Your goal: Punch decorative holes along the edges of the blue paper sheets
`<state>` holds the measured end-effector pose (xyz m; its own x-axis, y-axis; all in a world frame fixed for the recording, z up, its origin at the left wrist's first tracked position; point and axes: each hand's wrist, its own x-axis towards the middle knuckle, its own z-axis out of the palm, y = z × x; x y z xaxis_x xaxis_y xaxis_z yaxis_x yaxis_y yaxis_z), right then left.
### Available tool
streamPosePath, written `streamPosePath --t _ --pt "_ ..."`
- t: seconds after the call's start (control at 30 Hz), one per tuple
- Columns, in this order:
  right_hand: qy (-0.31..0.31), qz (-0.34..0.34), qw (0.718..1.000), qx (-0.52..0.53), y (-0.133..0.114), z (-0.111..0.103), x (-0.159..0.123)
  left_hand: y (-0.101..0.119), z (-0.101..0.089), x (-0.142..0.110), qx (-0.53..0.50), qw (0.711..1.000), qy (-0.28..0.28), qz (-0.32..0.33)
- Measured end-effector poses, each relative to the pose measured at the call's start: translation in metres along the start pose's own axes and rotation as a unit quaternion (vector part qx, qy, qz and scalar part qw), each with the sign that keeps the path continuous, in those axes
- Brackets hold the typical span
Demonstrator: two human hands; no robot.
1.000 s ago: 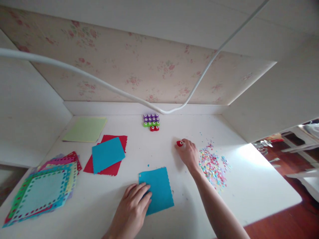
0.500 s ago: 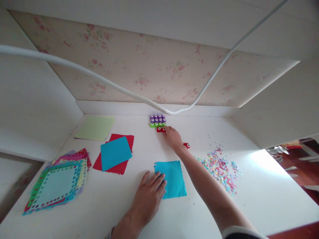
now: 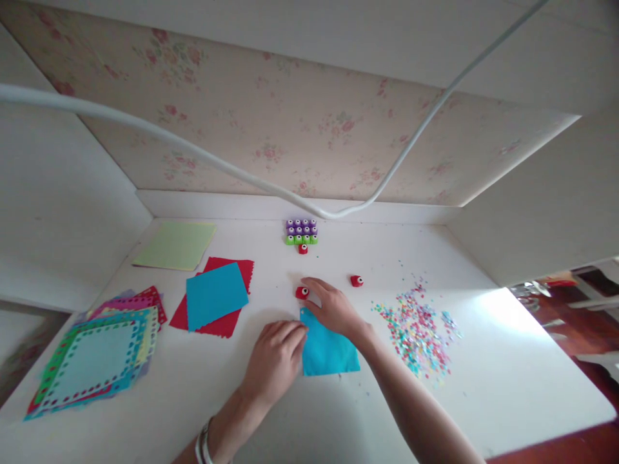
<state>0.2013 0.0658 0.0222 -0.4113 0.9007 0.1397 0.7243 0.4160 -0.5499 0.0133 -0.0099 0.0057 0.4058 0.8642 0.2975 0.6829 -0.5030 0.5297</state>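
Observation:
A blue square sheet of paper or thin foam (image 3: 331,348) with scalloped edges lies in front of me. My left hand (image 3: 275,354) has its fingers bent together at the sheet's upper left edge, gripping it there. Just beyond that corner, my right hand (image 3: 331,306) holds a small red craft punch (image 3: 302,293) between thumb and fingers. A second red craft punch (image 3: 356,281) lies on the table right of my right hand. Another red punch (image 3: 303,249) stands in front of the rows of green punches (image 3: 298,240) and purple punches (image 3: 298,226).
Colourful punched bits (image 3: 420,328) are scattered at the right. A blue sheet (image 3: 217,295) lies over red sheets (image 3: 232,322) at left, near pale green sheets (image 3: 176,245) and a pile of punched-edge sheets (image 3: 101,354). A white cable (image 3: 213,161) hangs across the view.
My right hand set one red punch down on the table, took another from the front row and brought it to the blue sheet's corner. My left hand's fingers closed on the edge.

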Motion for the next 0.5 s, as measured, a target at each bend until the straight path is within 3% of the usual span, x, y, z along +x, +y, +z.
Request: streamPosePath --t 0.13,0.23,0.37,0.5 --pt "0.062 0.064 0.993 -0.081 0.006 -0.010 -0.035 -0.021 -0.012 0.019 0.022 0.998 0.023 -0.062" --pt "0.037 0.101 0.987 -0.116 0.016 -0.010 -0.062 -0.030 -0.008 0.039 0.030 0.998 0.028 -0.052" --pt "0.048 0.115 0.990 -0.072 0.022 -0.007 -0.081 -0.032 0.002 0.064 0.010 1.000 0.007 -0.007" --pt "0.093 0.131 0.986 0.031 0.018 -0.013 -0.083 -0.034 0.001 0.068 -0.008 1.000 0.000 0.004"
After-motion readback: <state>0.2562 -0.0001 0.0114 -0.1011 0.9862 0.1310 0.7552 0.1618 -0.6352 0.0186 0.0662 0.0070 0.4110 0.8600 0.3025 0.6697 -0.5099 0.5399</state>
